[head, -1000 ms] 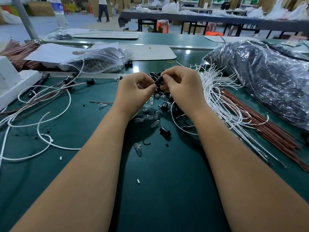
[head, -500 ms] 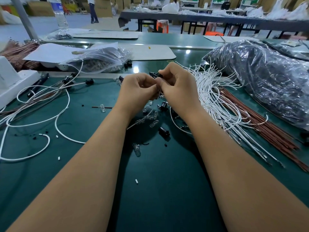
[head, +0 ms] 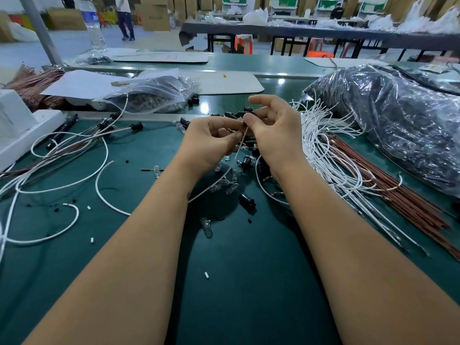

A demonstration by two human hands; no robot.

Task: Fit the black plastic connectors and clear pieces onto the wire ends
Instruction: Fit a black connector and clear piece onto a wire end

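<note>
While my left hand (head: 211, 138) and right hand (head: 271, 130) both pinch one thin white wire (head: 240, 143) above the desk (head: 224, 282), I judge it light and floppy (best gripped near its end); loose black connectors (head: 247, 200) look slippery.

Factory assembly hall. Long green workbench (head: 224, 282) strewn with white wires (head: 323, 155), brown wire bundles (head: 388, 185), loose black connectors (head: 247, 201), bagged parts (head: 154, 95). Beyond: more tables (head: 323, 33), stacked cardboard boxes (head: 154, 13), concrete floor, a person (head: 125, 16) walking.
</note>
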